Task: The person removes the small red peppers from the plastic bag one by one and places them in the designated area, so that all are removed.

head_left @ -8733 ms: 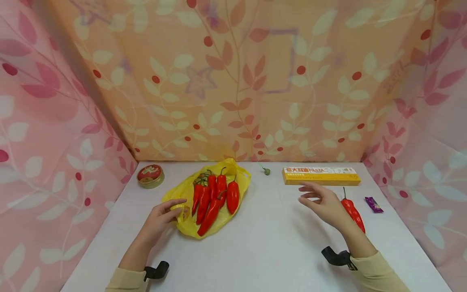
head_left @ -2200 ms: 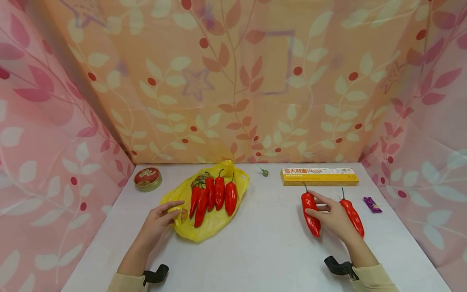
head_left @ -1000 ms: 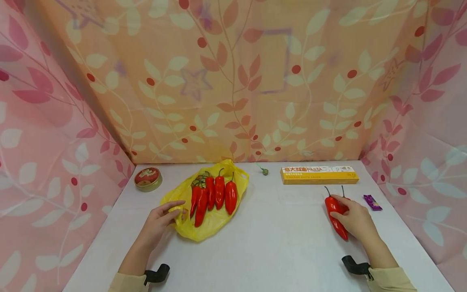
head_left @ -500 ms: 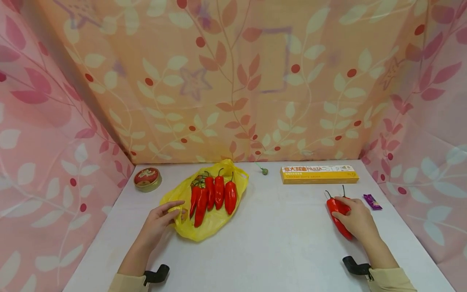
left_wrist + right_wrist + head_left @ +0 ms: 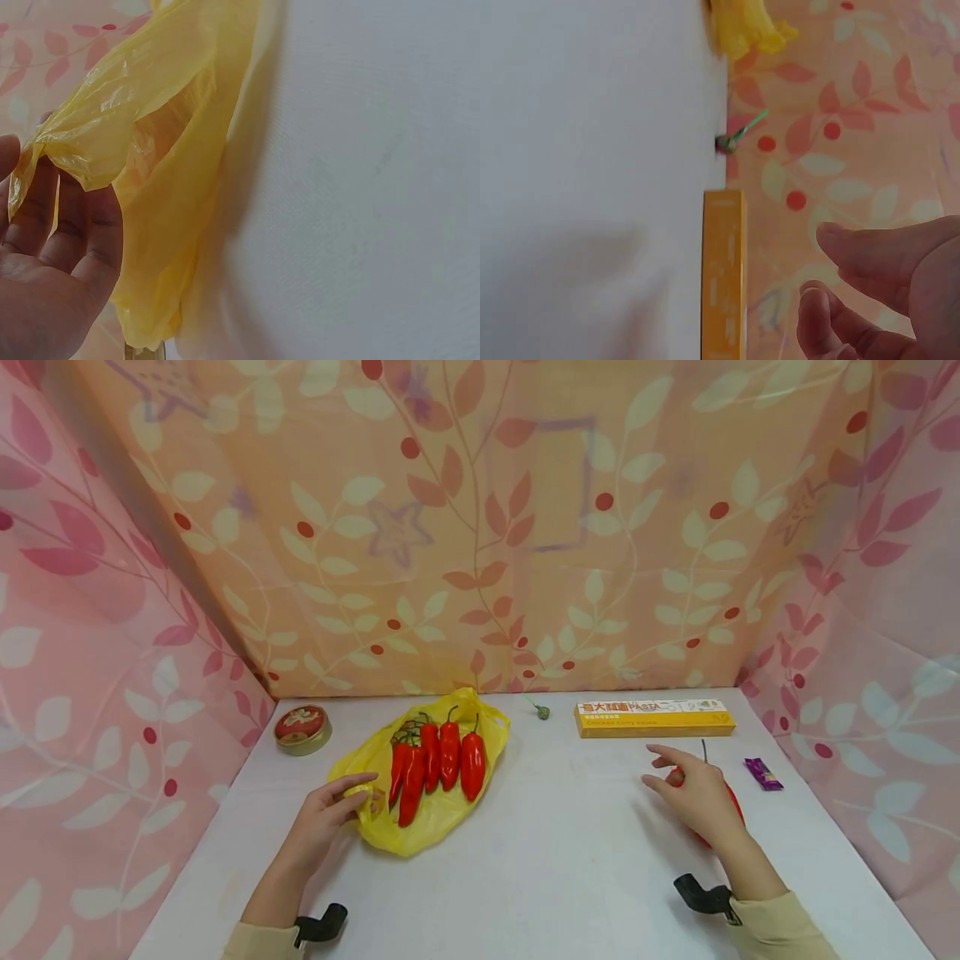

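Observation:
My left hand [image 5: 322, 814] pinches the near left edge of a yellow plastic bag [image 5: 431, 839]. In the left wrist view the bunched plastic [image 5: 90, 142] passes between thumb and fingers. Several red chili peppers [image 5: 472, 768] with dark stems lie on the spread bag, beside a tangle of green stalks. On the right, my right hand [image 5: 701, 797] is raised with thumb and fingers apart, holding nothing. Below it lie red chili peppers [image 5: 736, 803], largely hidden by the hand. The right wrist view shows the same empty hand [image 5: 889, 292] with its fingers spaced.
A yellow and white pasta box [image 5: 655, 720] lies at the back right, with a purple packet [image 5: 763, 774] in front of it. A small green item [image 5: 542, 712] lies at the back middle. A round red-lidded tin [image 5: 302, 730] stands back left. Patterned cloth walls enclose three sides.
A chili pepper from the bag was carried right and laid beside the other one. My right hand has since let go and moved left. The left hand keeps its hold on the bag.

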The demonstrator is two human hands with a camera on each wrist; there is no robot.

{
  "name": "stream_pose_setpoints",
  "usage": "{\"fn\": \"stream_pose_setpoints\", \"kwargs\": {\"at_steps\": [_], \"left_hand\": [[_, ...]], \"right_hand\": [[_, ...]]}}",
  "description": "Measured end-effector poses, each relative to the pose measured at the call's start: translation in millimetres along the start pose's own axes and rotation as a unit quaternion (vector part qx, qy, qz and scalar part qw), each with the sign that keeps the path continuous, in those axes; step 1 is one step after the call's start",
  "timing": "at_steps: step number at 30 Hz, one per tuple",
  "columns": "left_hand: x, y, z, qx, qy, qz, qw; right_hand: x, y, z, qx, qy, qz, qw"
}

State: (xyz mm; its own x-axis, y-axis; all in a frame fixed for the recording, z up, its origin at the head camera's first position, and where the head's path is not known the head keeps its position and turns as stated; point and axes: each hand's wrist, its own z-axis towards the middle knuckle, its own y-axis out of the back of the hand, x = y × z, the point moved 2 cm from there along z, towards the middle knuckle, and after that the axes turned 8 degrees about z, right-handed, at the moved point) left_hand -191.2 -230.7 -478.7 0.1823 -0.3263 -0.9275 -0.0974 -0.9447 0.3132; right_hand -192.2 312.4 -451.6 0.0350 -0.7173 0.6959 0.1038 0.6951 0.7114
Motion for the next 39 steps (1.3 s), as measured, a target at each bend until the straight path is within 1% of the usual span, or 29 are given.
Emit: {"fn": "stream_pose_setpoints", "kwargs": {"at_steps": [4,12,15,21,26,29,31,35,39], "left_hand": [[1.0,-0.4,0.9,0.003,0.001,-0.004,1.0],[1.6,-0.3,1.1,0.0,0.001,-0.008,1.0],[2.3,-0.5,1.4,0.002,0.005,-0.008,1.0],[2.2,-1.0,1.4,0.005,0.004,-0.009,0.9999],[1.1,-1.4,0.9,0.008,0.002,-0.01,0.9999],[-0.1,-1.5,0.8,0.008,0.003,-0.008,0.9999],[-0.2,-1.5,1.3,0.008,0.001,-0.005,1.0],[0.1,-2.3,1.8,0.007,-0.001,-0.002,1.0],[-1.2,-3.0,0.6,0.005,-0.003,-0.002,1.0]], "right_hand": [[15,-12,4,0.008,0.005,0.026,1.0],[50,-45,14,0.006,0.055,0.082,0.995],[61,-58,18,0.01,0.066,0.102,0.992],[79,-82,26,0.023,0.071,0.135,0.988],[94,-101,33,0.028,0.075,0.172,0.982],[104,-113,39,0.036,0.072,0.219,0.973],[112,-123,42,0.048,0.07,0.253,0.964],[127,-147,46,0.069,0.064,0.32,0.943],[138,-172,49,0.087,0.051,0.393,0.914]]}}
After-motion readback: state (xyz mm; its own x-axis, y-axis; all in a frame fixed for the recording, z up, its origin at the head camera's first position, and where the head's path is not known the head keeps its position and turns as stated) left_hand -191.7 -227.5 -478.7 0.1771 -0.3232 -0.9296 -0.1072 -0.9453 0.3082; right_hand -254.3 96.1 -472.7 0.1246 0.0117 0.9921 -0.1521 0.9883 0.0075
